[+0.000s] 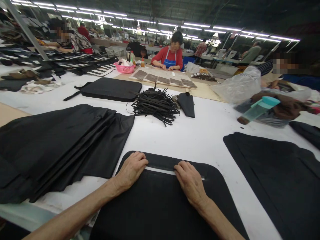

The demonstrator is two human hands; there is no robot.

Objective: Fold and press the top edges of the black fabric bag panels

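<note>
A large black panel (157,206) with rounded corners lies in front of me on the white table. Near its far edge runs a long slot, with white showing through it. My left hand (132,169) grips the strip beyond the slot near its left end, fingers curled and thumb side inward. Toward the right part of the same strip, my right hand (191,181) has its fingers bent down at the slot's edge. Both sets of fingertips are partly hidden.
Black sheets (62,146) are stacked at left, and another black panel stack (277,176) lies at right. Beyond are a bundle of black strips (156,105), a black padded piece (112,89) and a teal-lidded bottle (260,108). A person in red (168,56) sits across the table.
</note>
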